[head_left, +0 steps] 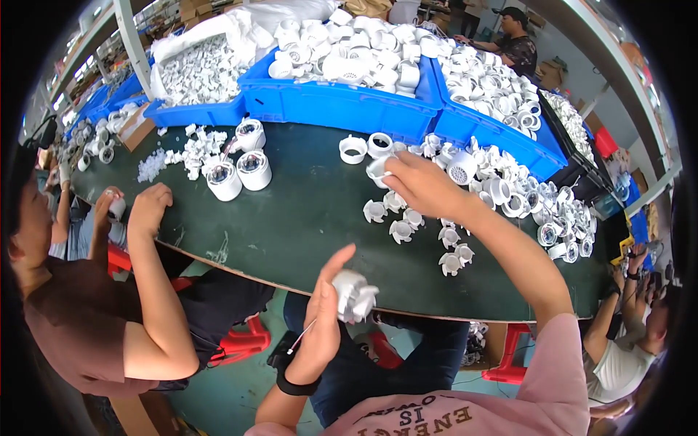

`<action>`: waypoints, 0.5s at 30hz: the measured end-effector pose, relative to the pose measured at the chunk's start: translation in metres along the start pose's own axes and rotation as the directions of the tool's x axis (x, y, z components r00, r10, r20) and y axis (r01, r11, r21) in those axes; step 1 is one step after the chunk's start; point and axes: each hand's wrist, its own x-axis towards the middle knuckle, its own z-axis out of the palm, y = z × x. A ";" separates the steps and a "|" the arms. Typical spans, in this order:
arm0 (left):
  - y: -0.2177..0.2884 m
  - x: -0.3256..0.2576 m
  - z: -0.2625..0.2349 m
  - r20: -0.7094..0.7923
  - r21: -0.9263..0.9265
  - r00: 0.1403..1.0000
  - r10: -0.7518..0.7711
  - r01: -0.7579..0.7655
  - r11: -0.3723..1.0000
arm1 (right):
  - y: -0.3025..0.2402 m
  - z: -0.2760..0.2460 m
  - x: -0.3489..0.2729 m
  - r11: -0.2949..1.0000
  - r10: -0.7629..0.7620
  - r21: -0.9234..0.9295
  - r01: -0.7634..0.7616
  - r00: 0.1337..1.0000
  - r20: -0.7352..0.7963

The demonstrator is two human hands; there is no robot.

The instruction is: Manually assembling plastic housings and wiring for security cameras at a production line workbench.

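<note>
My left hand (325, 320), just off the table's front edge, holds a white plastic part with curved fins (355, 298). A thin white wire hangs down beside that palm. Out over the table, my right hand (422, 183) has its fingers closed on a white plastic ring-shaped housing (377, 174); its fingertips are partly hidden. Two open white rings (352, 150) stand just beyond it. Below my right hand lie several loose white finned pieces (401, 231). A round white cap with a holed face (461, 168) rests to the right of that hand.
Blue bins (334, 107) heaped with white parts line the table's far side. Round white assemblies (253, 170) stand left of centre, near small white pieces (201, 149). More housings pile up at the right (567, 221). A co-worker (94, 312) sits close on my left; others work farther off.
</note>
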 end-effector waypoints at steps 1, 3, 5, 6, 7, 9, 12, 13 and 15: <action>0.002 0.006 0.006 -0.073 -0.038 0.997 0.009 -0.011 0.999 | -0.019 -0.020 -0.012 0.958 0.120 0.264 -0.115 0.993 -0.002; 0.002 0.016 0.006 -0.086 0.015 0.996 0.020 -0.019 1.000 | -0.052 -0.053 -0.038 0.785 0.183 0.522 -0.334 0.930 0.319; 0.002 0.024 0.011 -0.071 0.035 0.997 -0.007 0.010 0.999 | -0.075 -0.066 -0.063 0.721 0.095 0.613 -0.322 0.923 0.373; -0.001 0.028 0.016 -0.063 0.220 0.995 0.083 -0.067 0.973 | -0.083 -0.065 -0.072 0.682 0.117 0.658 -0.319 0.936 0.333; -0.003 0.031 0.021 -0.024 0.391 0.986 0.163 -0.141 0.909 | -0.091 -0.064 -0.078 0.640 0.157 0.697 -0.323 0.943 0.292; -0.008 0.030 0.032 0.024 0.439 0.977 0.210 -0.199 0.876 | -0.101 -0.056 -0.087 0.461 0.247 0.806 -0.372 0.926 0.286; -0.018 0.033 0.049 -0.039 0.401 0.974 0.224 -0.190 0.896 | -0.107 -0.035 -0.107 0.376 0.416 0.872 -0.314 0.898 0.143; -0.023 0.033 0.054 -0.025 0.409 0.977 0.212 -0.183 0.894 | -0.109 -0.038 -0.111 0.448 0.446 0.825 -0.344 0.886 0.127; -0.030 0.033 0.062 0.038 0.503 0.963 0.265 -0.248 0.828 | -0.110 -0.026 -0.123 0.641 0.433 0.720 -0.268 0.900 -0.051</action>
